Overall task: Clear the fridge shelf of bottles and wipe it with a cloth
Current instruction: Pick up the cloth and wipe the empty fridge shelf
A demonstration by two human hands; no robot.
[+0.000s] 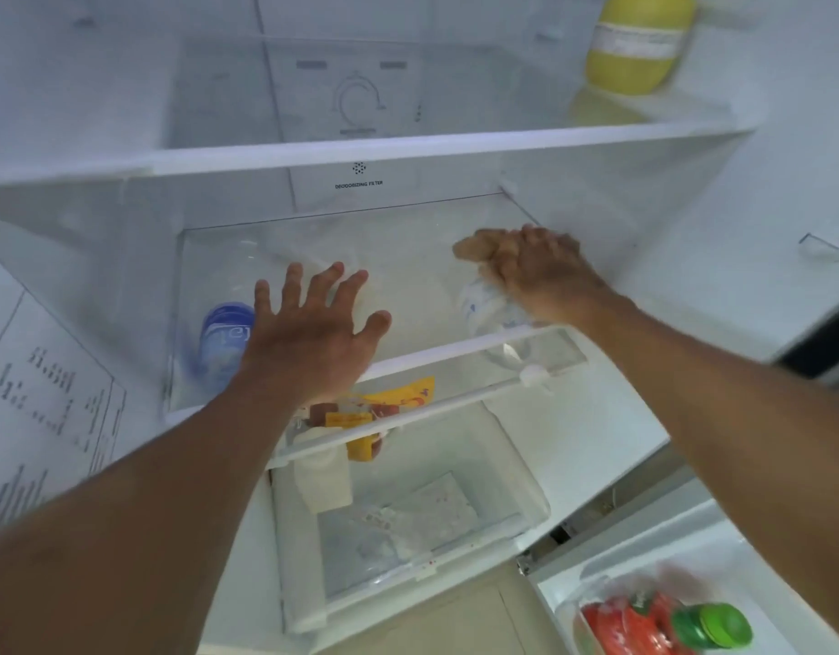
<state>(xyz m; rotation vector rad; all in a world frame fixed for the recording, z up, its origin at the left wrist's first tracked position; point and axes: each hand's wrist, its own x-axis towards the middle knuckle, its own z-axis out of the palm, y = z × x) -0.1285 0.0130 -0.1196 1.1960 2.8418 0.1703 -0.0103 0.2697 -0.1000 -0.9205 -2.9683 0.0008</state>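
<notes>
The glass fridge shelf (408,257) lies in the middle of the view. A clear bottle with a blue label (223,338) stands at its left end, blurred. My left hand (313,333) hovers over the shelf just right of that bottle, fingers spread, holding nothing. My right hand (535,271) is at the shelf's right end, fingers curled down onto a crumpled white cloth with faint blue print (488,309) that rests on the glass near the front rail. The hand hides part of the cloth.
A yellow bottle (639,44) stands on the upper shelf at the far right. Below the shelf, an open drawer (526,489) holds a yellow packet (384,408) and white wrappers. A red bottle with a green cap (663,626) sits in the door bin at bottom right.
</notes>
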